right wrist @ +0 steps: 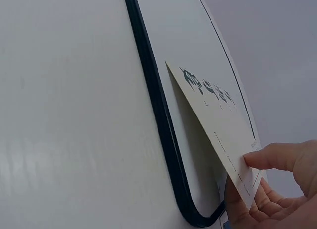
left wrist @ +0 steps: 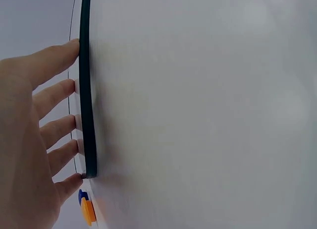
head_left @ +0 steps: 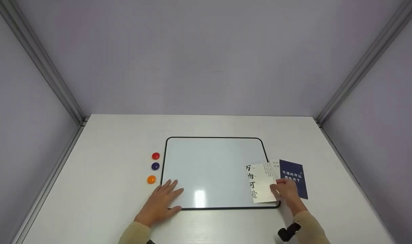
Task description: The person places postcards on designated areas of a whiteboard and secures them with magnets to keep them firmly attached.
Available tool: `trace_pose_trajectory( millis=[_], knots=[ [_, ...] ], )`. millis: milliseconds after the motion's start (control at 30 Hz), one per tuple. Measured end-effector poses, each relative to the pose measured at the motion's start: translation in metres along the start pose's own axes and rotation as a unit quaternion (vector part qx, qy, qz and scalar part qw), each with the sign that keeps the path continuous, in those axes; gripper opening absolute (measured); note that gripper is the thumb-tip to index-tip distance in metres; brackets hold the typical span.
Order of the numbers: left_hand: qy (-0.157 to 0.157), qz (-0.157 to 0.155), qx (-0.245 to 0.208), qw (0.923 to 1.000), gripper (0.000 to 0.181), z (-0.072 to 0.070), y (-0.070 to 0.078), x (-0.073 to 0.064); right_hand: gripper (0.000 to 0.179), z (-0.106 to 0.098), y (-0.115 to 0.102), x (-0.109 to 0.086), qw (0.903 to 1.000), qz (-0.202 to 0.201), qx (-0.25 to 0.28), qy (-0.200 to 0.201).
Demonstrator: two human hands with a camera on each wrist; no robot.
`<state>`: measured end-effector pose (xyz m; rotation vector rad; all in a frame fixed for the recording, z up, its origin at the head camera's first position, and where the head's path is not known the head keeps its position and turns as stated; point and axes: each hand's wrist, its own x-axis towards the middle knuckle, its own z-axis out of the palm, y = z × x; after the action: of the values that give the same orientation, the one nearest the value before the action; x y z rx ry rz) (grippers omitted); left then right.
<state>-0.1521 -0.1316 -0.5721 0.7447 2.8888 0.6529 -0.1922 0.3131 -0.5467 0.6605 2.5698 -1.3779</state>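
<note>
On the head feed I see the whiteboard, a cream card pinched by the right hand over its lower-right part, the left hand splayed on its lower-left corner. Left wrist: fingertips beside its frame. Right wrist: I see the card tilted near that frame.

Grey panels, metal corner posts and a white tabletop mark a booth-like workspace.

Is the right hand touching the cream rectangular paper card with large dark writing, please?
Touching. The right wrist view shows it plainly: the right hand pinches the cream rectangular paper card near one end, pressing on its printed face.
</note>
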Motion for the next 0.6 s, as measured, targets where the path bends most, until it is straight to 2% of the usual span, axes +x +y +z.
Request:
trace_pose_trajectory(
  millis=[267,600],
  knots=[
    [-0.004,0.0,0.002,1.0,0.054,0.0001,0.0004,0.0,0.04,0.0032,0.0003,-0.0018,0.998,-0.015,-0.055,0.027],
    [-0.017,-0.011,-0.014,0.9997,0.055,-0.0017,0.0011,-0.0005,0.04,0.0077,-0.0027,-0.0049,0.9954,-0.037,-0.08,0.036]
  ],
)
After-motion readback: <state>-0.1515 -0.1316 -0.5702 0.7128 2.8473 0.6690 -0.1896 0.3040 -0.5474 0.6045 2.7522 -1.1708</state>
